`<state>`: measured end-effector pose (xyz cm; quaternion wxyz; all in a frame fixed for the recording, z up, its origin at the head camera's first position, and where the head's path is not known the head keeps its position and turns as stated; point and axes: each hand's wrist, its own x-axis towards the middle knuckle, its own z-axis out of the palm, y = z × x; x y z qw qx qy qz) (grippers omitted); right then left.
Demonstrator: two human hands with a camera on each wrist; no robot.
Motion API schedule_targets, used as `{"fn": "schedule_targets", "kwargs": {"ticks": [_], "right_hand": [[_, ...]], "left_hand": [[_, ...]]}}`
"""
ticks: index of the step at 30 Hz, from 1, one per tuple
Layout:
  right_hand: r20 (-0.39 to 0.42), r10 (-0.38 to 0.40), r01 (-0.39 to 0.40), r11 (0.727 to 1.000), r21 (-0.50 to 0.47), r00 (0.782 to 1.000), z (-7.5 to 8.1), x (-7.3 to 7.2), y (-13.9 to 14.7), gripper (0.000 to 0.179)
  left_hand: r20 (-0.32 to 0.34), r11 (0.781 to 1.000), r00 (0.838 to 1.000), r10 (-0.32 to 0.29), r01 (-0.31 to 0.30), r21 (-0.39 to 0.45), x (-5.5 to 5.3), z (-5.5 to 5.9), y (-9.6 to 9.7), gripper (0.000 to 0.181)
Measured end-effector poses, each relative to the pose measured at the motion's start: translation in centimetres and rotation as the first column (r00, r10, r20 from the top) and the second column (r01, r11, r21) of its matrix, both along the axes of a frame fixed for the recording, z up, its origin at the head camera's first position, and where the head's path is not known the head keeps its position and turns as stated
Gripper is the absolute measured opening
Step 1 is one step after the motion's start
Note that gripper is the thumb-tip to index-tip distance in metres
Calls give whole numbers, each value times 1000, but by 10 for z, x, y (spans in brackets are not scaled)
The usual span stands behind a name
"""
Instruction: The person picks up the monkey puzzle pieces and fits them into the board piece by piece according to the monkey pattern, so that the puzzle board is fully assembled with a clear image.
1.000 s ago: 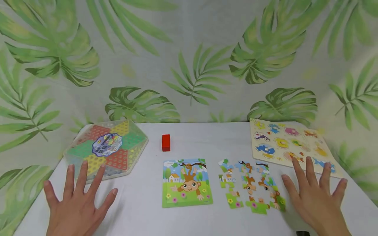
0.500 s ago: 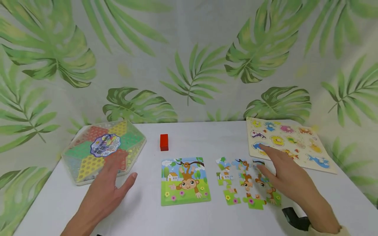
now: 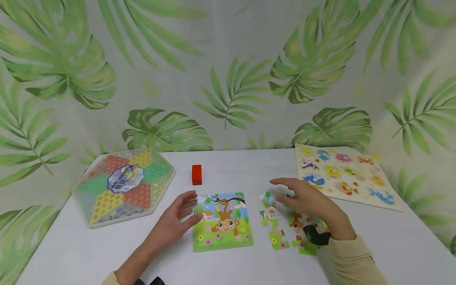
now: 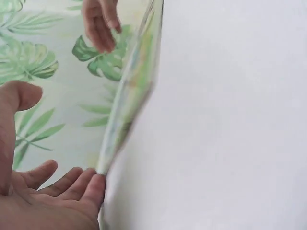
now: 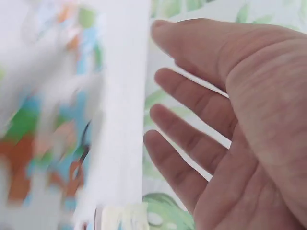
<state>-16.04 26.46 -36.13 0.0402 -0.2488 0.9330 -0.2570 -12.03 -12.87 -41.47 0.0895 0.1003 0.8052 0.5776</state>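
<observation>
A square monkey picture puzzle board point(image 3: 226, 233) lies on the white table. My left hand point(image 3: 174, 219) is at its left side, fingers loosely bent and thumb apart, overlapping the board's edge in the head view. The left wrist view shows the board point(image 4: 136, 81) nearly edge-on, with the fingertips of my left hand point(image 4: 57, 196) right at its rim. Loose monkey jigsaw pieces point(image 3: 279, 240) lie right of the board. Over them hovers my right hand point(image 3: 306, 200), partly hiding several. In the right wrist view my right hand point(image 5: 211, 124) has spread fingers and holds nothing.
A hexagonal Chinese checkers box point(image 3: 137, 196) lies at the left. Behind the puzzle board stands a small red block point(image 3: 196, 175). At the back right lies a wooden sea-animal puzzle board point(image 3: 333, 184). A leaf-print cloth point(image 3: 249, 91) hangs behind the table.
Both hands have moved inward from the table's sides, turning from palms down to palms facing each other. The left came to the puzzle board's edge, the right over the loose pieces.
</observation>
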Motion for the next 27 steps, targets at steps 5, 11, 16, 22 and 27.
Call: {"fn": "schedule_targets", "kwargs": {"ticks": [5,11,16,22,27], "right_hand": [[36,-7,7,1000,-25,999,-6,-13,-8,50],[130,-23,18,999,37,991,-18,-14,-8,48],[100,6,-12,998,61,995,-28,-13,-4,45],[63,55,-58,997,47,997,-29,-18,-2,43],[65,33,-36,998,47,997,-29,-18,-2,41]], "left_hand": [[-13,1000,1000,24,-24,4,0,-15,7,71],[-261,951,965,-23,-59,-303,2,-23,5,76],[-291,921,953,-80,-41,-387,5,-25,3,78],[-296,912,951,-92,-39,-408,7,-24,1,76],[-250,901,967,-56,-59,-430,8,-21,3,84]]}}
